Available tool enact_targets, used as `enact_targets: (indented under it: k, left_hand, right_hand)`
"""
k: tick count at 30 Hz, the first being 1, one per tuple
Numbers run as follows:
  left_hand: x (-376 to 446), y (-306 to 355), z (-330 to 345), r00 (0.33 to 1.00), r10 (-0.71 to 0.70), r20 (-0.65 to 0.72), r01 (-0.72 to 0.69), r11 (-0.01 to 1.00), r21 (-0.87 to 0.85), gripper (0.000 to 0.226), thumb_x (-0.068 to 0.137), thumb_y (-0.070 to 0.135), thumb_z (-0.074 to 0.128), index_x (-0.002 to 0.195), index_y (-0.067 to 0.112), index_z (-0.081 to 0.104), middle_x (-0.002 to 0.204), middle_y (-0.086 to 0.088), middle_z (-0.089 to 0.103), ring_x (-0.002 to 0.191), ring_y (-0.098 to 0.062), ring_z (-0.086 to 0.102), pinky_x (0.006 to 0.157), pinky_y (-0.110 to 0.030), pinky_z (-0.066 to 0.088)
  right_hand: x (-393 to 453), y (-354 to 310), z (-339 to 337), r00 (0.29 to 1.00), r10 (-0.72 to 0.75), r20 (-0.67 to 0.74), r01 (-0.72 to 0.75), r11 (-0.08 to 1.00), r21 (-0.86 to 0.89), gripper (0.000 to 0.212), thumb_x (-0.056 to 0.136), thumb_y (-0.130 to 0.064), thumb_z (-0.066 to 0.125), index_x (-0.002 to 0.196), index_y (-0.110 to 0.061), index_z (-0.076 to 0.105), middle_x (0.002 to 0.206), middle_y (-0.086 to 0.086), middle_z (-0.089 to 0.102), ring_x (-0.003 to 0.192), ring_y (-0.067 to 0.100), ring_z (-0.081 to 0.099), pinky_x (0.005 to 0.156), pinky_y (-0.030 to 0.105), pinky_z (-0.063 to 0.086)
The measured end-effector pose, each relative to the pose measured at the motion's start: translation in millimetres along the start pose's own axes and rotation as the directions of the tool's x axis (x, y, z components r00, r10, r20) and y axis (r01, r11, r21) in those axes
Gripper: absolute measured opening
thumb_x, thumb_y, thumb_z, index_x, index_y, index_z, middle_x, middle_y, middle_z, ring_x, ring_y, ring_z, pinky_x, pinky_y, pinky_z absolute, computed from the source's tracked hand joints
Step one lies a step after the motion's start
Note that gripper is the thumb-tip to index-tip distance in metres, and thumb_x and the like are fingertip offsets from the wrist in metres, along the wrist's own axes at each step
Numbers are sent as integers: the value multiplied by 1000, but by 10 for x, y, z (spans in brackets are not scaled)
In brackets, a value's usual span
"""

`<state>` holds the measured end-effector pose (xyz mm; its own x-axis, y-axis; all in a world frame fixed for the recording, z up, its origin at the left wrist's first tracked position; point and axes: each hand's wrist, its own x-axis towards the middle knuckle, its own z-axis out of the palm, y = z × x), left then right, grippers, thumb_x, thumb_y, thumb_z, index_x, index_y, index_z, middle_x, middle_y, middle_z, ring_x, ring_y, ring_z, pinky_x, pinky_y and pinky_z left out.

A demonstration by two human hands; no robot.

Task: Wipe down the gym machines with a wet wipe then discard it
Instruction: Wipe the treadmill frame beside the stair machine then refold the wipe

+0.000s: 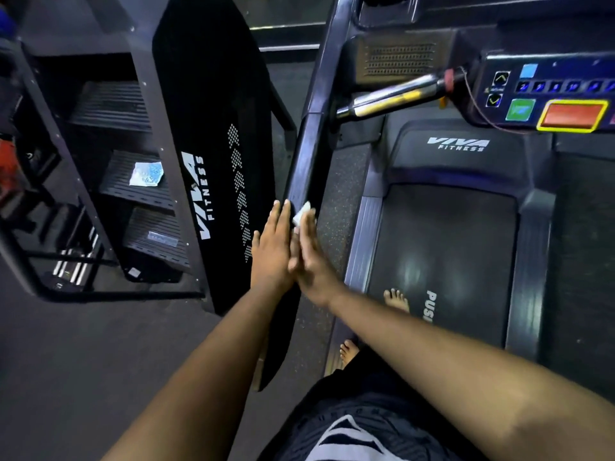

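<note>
I stand on a treadmill belt (442,247), reaching to its dark left handrail (307,154). A small white wet wipe (301,212) lies on the rail under the fingertips of my right hand (311,257), which presses it with straight fingers. My left hand (271,247) lies flat beside it, fingers straight, touching the rail's left side. The two hands touch each other along their inner edges. Most of the wipe is hidden by my right fingers.
A black stair-climber machine (213,154) stands close on the left, with a blue-white wipe packet (146,174) on one of its steps. The treadmill console (545,94) and a chrome grip bar (396,96) are at the upper right. My bare feet (396,299) are on the treadmill.
</note>
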<state>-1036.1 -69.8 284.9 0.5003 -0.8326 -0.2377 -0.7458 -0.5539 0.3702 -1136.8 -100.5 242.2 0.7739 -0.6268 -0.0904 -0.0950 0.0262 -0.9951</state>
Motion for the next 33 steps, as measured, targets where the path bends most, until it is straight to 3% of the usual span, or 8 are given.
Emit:
enact_targets:
  k: [3, 6, 8, 15, 22, 28, 33]
  left_hand:
    - [39, -4, -2, 1000, -3, -31, 2, 999, -38, 63, 102, 49, 23, 162, 30, 20, 170, 9, 12, 155, -9, 17, 125, -52, 14]
    - [51, -41, -17, 998, 5, -68, -10, 997, -70, 60, 103, 47, 25, 160, 29, 26, 170, 8, 15, 154, -8, 18, 125, -50, 15]
    - [76, -14, -35, 997, 9, -76, -14, 998, -60, 65, 100, 51, 20, 161, 27, 26, 170, 7, 16, 154, -8, 18, 124, -49, 15]
    - [176, 29, -1, 998, -18, -59, 16, 999, -37, 60, 103, 43, 28, 161, 30, 23, 170, 9, 13, 155, -8, 16, 125, -52, 15]
    - [288, 79, -42, 999, -3, -41, 2, 1000, -21, 64, 102, 50, 21, 162, 27, 22, 170, 6, 14, 156, -9, 14, 125, -52, 13]
    - [293, 85, -22, 999, -18, -27, 16, 999, -50, 60, 104, 45, 24, 162, 31, 15, 171, 9, 9, 155, -7, 13, 126, -50, 14]
    - [314, 102, -20, 1000, -26, -9, 26, 999, -21, 65, 102, 57, 17, 162, 35, 9, 171, 9, 4, 156, -10, 12, 126, -52, 12]
  right_hand:
    - [-166, 31, 62, 996, 35, 77, -36, 999, 13, 111, 74, -95, 20, 151, -31, -26, 161, 4, -34, 152, 20, -26, 126, 49, -6]
    - [203, -97, -156, 998, 63, -19, -63, 998, 15, 130, 69, -100, 16, 156, -10, -19, 163, 7, -31, 152, 21, -26, 126, 44, -9]
    - [474, -161, -342, 994, 85, -72, -85, 996, 8, 137, 66, -102, 17, 157, -6, -17, 164, 8, -29, 153, 21, -24, 126, 43, -9]
    - [42, 7, -168, 999, 30, 33, -29, 998, -52, 119, 73, -97, 15, 156, -18, -16, 164, -3, -26, 153, 12, -21, 127, 42, -5]
    - [658, -103, -460, 975, 133, -180, -133, 991, 12, 134, 69, -100, 15, 159, -4, -6, 168, 10, -10, 156, 20, -8, 127, 42, 3]
    - [240, 18, -305, 999, 47, -26, -47, 999, -2, 120, 75, -95, 18, 159, -15, -12, 167, -1, -19, 155, 12, -14, 128, 40, 0]
    - [553, -3, -409, 988, 91, -125, -87, 996, 36, 131, 69, -100, 20, 159, -8, -9, 167, 3, -15, 156, 19, -12, 127, 46, 1]
